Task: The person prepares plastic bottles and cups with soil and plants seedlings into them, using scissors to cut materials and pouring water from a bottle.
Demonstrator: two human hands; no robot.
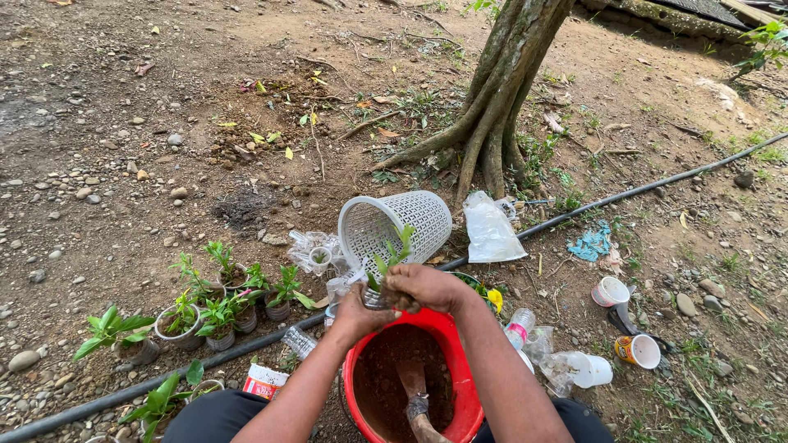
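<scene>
Head view looks down on bare, pebbly ground (98, 123) with a forked tree trunk (501, 90) well beyond the hands and a black hose (640, 190) running across just past them. Directly below both hands sits a red bucket (455, 385) of dark soil, a wooden-handled trowel (413, 392) standing in it. Just beyond the hands a white lattice basket (406, 220) lies tipped on its side, with a clear plastic bag (490, 231) beside it, off past the right hand. To the outside of the left hand stands a row of potted seedlings (215, 308) in small cups. Off to the outside of the right hand lie scattered plastic cups (611, 291). The left hand (357, 316) is clenched around a small clear cup (373, 297), and the right hand (427, 287) grips the seedling (396, 250) at its soil-covered base, pressed against that cup above the bucket rim.
</scene>
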